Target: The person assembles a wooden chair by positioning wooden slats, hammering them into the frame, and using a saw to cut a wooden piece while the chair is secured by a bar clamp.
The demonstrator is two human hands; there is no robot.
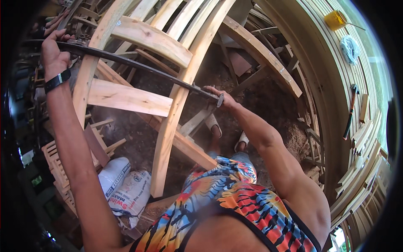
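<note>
A long dark metal bar clamp (133, 64) lies across a pale wooden frame (171, 126), spanning its two long rails. Curved crosspieces join these rails, such as the lower crosspiece (128, 97), and narrow slats run beyond the upper one. My left hand (55, 54), a dark band on its wrist, is closed around the bar near its left end, outside the left rail. At the opposite end, past the right rail, my right hand (225, 99) grips the clamp beside its metal end piece (220, 100). Some right-hand fingers are hidden behind the clamp.
White printed sacks (133, 191) lie at lower left beside a slatted wooden piece (63, 172). At right, a ledge (336, 75) carries a yellow jar (335, 20), a blue plastic bag (349, 49) and a hammer (351, 111). Wood shavings (297, 140) cover some floor.
</note>
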